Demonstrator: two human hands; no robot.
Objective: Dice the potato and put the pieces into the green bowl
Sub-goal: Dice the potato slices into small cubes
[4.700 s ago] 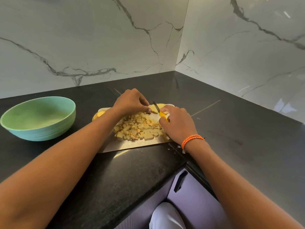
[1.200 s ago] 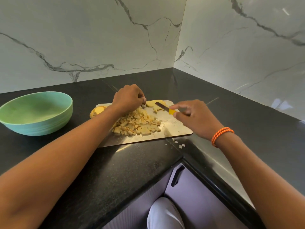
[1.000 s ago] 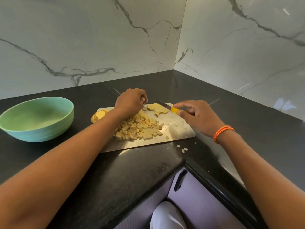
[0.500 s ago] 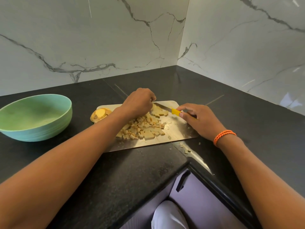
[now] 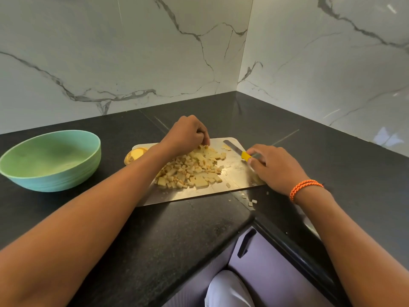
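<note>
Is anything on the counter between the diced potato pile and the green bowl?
Only the person's left forearm crosses between the diced potato pile and the green bowl; an uncut potato end sits beside the board, off the direct line.

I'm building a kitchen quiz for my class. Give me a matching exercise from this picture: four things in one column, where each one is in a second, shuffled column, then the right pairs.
Things:
1. green bowl
2. knife
3. diced potato pile
4. uncut potato piece

Places:
A. middle of the cutting board
B. in the right hand
C. far left on the counter
D. at the board's left edge

Pairs: 1-C, 2-B, 3-A, 4-D
</note>
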